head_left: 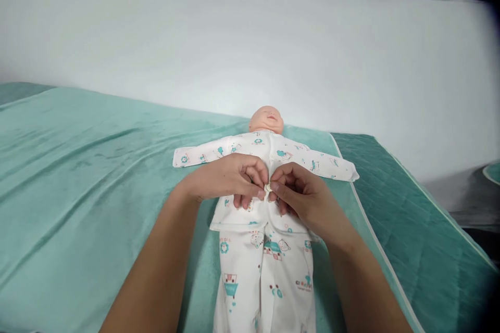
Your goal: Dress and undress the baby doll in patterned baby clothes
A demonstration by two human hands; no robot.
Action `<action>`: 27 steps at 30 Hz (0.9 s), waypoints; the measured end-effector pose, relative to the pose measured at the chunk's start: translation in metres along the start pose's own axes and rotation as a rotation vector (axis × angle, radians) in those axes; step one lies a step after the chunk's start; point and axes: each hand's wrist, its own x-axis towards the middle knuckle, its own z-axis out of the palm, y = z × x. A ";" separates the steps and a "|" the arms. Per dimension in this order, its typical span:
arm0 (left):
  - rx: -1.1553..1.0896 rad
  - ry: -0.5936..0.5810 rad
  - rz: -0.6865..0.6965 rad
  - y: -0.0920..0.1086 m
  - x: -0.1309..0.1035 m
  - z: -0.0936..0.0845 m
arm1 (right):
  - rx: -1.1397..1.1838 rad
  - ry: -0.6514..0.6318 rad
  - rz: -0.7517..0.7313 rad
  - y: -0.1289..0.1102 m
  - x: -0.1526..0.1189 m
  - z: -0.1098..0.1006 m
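Observation:
A baby doll lies on its back, head away from me, dressed in a white printed jacket and matching trousers. Its sleeves stretch out to both sides. Over the jacket's front, my left hand pinches the edge of the front opening between thumb and fingers. Close beside it, my right hand grips the opposite edge with thumb and forefinger. Between the fingertips shows a small pale button. Whether it is fastened cannot be made out.
A light green blanket with folds lies beneath the doll. To the right, a darker green quilted cover reaches the bed's edge. A white wall rises behind the bed.

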 end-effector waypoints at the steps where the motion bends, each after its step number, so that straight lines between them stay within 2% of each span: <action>1: 0.000 0.002 -0.008 0.000 0.000 0.000 | -0.004 0.003 0.001 0.000 0.000 0.000; 9: 0.009 0.019 -0.009 -0.003 0.001 -0.002 | -0.001 0.019 0.007 0.002 0.001 0.000; 14: 0.057 -0.014 0.017 -0.001 -0.001 -0.003 | 0.016 0.052 0.013 0.001 0.000 0.001; 18: -0.027 0.054 0.097 -0.002 0.001 -0.002 | 0.087 0.096 0.002 0.001 0.000 -0.001; 21: -0.090 0.194 0.200 -0.006 0.005 -0.002 | 0.160 0.182 -0.046 0.002 0.001 -0.001; 25: -0.159 0.523 0.331 -0.012 0.012 -0.005 | 0.172 0.389 -0.191 0.003 0.001 0.004; 27: -0.118 0.691 0.323 -0.017 0.016 -0.008 | 0.107 0.490 -0.264 0.004 0.002 0.006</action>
